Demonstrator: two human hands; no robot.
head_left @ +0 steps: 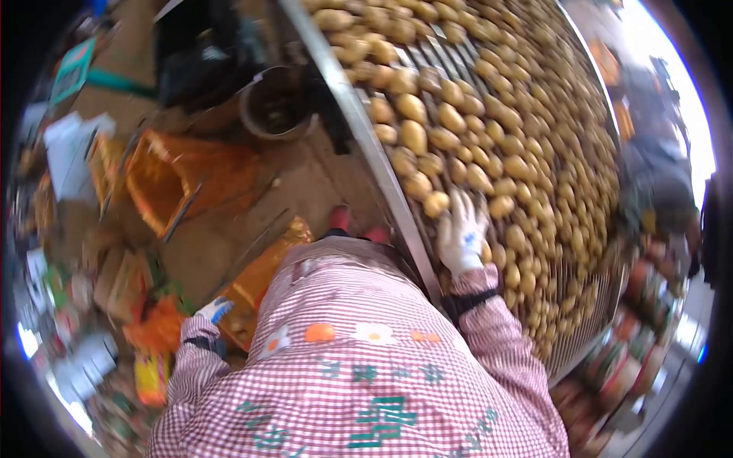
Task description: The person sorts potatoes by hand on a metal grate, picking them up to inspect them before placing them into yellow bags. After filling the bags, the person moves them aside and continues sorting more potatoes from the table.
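Observation:
Many potatoes [527, 164] cover a slatted metal sorting table [437, 55] on the right. My right hand [462, 235], in a white glove with a blue mark, lies at the table's near side among them. Its fingers are stretched out and touch the potatoes, gripping none. My left hand [215, 310], in a white and blue glove, hangs low at my left side. Beside it is an orange mesh sack [263, 267]. The left fingers are small and blurred, so their grip does not show.
A metal rail [374, 145] edges the table beside me. Open orange sacks on a frame [172, 179] and a bucket [275, 107] stand on the floor to the left. A person [660, 183] is across the table. Filled sacks [622, 359] lie at the lower right.

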